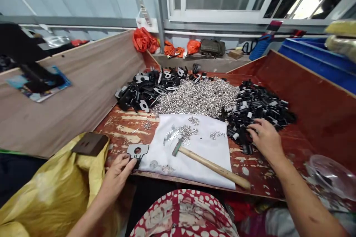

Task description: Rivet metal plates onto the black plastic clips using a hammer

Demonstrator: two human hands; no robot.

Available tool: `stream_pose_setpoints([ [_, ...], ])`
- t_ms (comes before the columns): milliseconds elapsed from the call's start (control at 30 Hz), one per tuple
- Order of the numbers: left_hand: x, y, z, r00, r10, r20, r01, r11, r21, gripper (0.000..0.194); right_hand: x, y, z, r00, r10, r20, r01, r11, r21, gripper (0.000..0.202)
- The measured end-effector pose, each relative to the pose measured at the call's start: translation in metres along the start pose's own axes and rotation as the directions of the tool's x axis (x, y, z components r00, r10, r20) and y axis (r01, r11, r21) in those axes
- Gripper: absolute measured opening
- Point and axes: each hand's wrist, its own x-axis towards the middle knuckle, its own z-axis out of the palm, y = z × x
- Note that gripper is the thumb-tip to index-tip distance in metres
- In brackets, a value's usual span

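At the table's front left edge, my left hand (119, 172) is closed on a flat grey and black bracket (138, 150) with a round hole, its lower part hidden by the fingers. My right hand (265, 139) reaches to the near edge of a pile of small black plastic parts (261, 103), thumb and fingers closed around a black plastic part (245, 142). Between the hands lies a white cloth (205, 170) with a wooden-handled hammer (214, 164) across it. Small metal pins (174, 134) and shiny rivet-like pieces (186, 131) are heaped near the hammer head.
A large heap of shiny metal pieces (200, 96) covers the table's middle back. Left of it are piled black and grey brackets (147, 89). Wooden side boards (303, 100) wall the table. A yellow sack (55, 185) with a dark block (90, 143) stands left; a clear plastic bowl (332, 176) is at right.
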Motion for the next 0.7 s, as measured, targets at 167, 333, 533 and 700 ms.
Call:
stream_pose_setpoints([
  [167,-0.011,-0.009,0.005,0.984,-0.168,-0.060,0.153,0.968,-0.199,0.063,0.007,-0.040,-0.019,0.997,-0.021,0.073,0.009,0.986,0.166,0.019],
  [333,-0.015,-0.014,0.008,0.952,-0.288,-0.099,0.254,0.931,-0.263,0.052,-0.005,-0.102,-0.015,0.875,-0.124,0.468,-0.057,0.933,0.355,0.016],
  [533,-0.012,-0.046,0.011,0.945,-0.295,-0.143,0.254,0.934,-0.250,0.033,-0.022,-0.124,-0.020,0.880,-0.037,0.473,-0.053,0.983,0.176,0.023],
  [700,-0.011,-0.066,0.015,0.953,-0.238,-0.188,0.204,0.962,-0.181,0.028,-0.024,-0.148,-0.037,0.772,-0.039,0.634,0.040,0.999,0.013,0.022],
])
